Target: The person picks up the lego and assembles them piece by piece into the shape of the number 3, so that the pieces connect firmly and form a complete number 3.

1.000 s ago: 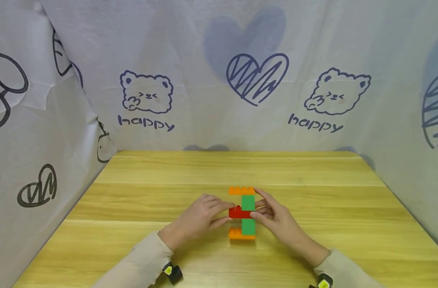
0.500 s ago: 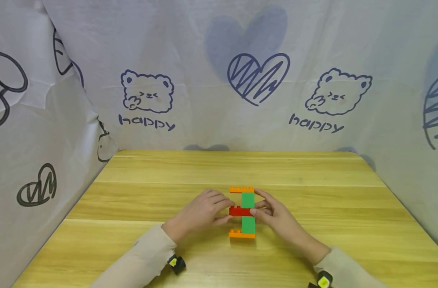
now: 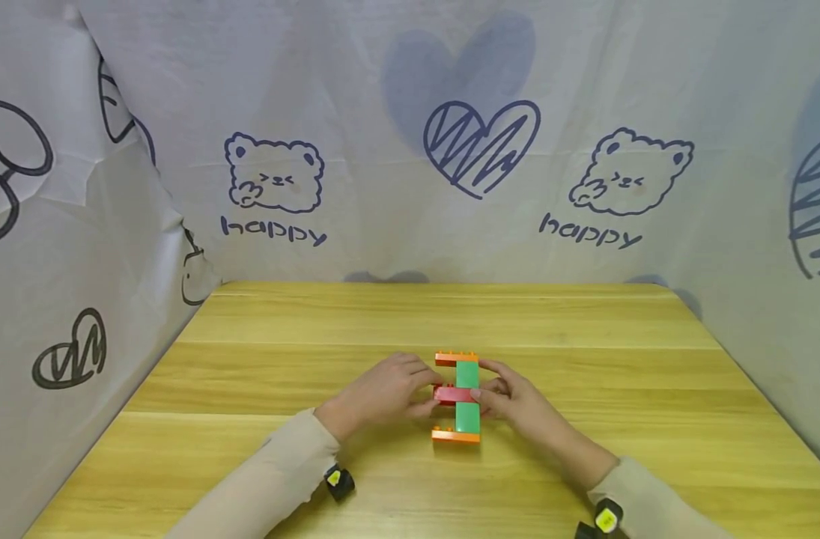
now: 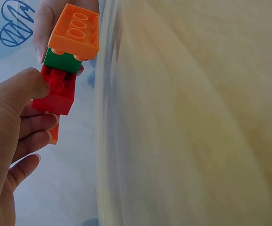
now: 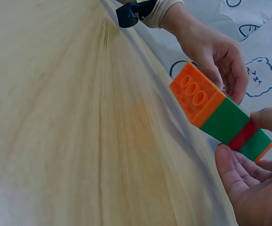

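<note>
A stack of toy building bricks is held between both hands in the head view. An orange brick point(image 3: 446, 358) tops it, then a green brick point(image 3: 467, 373), a red brick point(image 3: 453, 394), another green brick point(image 3: 467, 418) and an orange brick point(image 3: 453, 436) at the bottom. Orange and red bricks jut leftward past the green ones. My left hand point(image 3: 391, 391) pinches the red brick's left end, thumb on one side and fingers on the other, as the left wrist view shows. My right hand point(image 3: 520, 404) grips the stack's right side, its thumb at the red brick.
A wooden table point(image 3: 302, 322) lies beneath the hands. Behind it hangs a white cloth point(image 3: 376, 217) printed with hearts and bears, which also covers the sides. A small black device point(image 3: 340, 483) sits at the left wrist, and another point(image 3: 606, 516) at the right.
The stack has tilted and shifted slightly right, now showing more of its smooth faces. My left hand has moved right and a little farther from me with it; the right hand has barely moved.
</note>
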Action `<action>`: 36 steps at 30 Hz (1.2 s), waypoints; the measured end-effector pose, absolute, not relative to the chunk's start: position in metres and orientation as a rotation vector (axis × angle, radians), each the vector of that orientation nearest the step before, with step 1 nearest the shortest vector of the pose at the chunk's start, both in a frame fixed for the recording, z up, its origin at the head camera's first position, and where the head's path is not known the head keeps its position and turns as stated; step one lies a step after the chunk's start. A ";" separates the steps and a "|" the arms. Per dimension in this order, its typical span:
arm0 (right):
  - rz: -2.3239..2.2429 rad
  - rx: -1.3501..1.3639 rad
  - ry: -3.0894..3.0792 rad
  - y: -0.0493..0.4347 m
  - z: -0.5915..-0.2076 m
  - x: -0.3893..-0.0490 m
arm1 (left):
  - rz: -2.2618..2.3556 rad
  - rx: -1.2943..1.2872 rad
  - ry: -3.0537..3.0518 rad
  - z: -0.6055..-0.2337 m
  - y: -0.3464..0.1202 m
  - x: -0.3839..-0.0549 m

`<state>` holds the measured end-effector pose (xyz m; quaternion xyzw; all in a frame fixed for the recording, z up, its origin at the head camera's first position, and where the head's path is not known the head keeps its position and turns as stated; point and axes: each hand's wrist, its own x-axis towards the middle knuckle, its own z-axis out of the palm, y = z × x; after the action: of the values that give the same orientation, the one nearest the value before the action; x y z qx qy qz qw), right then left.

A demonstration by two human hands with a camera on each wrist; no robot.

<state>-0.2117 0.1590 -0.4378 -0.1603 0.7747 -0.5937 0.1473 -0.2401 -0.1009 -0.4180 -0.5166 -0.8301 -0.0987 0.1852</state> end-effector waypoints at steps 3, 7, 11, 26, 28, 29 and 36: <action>-1.708 -0.436 2.227 0.160 -0.439 -0.213 | -0.278 -1.464 -2.381 -0.419 -0.099 -0.242; -1.722 -0.400 2.193 0.161 -0.439 -0.214 | -0.279 -1.468 -2.430 -0.421 -0.097 -0.245; -1.733 -0.381 2.161 0.161 -0.437 -0.216 | -0.297 -1.464 -2.493 -0.422 -0.095 -0.247; -1.714 -0.301 2.107 0.163 -0.441 -0.225 | -0.484 -1.448 -2.691 -0.426 -0.091 -0.255; -1.711 -0.295 2.106 0.162 -0.441 -0.226 | -0.491 -1.451 -2.691 -0.427 -0.091 -0.256; -1.710 -0.294 2.106 0.162 -0.441 -0.226 | -0.485 -1.454 -2.687 -0.427 -0.091 -0.257; -1.666 -0.272 2.127 0.160 -0.441 -0.226 | -0.348 -1.512 -2.608 -0.430 -0.092 -0.257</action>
<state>-0.2262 0.1604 -0.4406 -0.0978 0.7655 -0.5997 0.2115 -0.2573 -0.0916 -0.4295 -0.4976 -0.8582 -0.1144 0.0537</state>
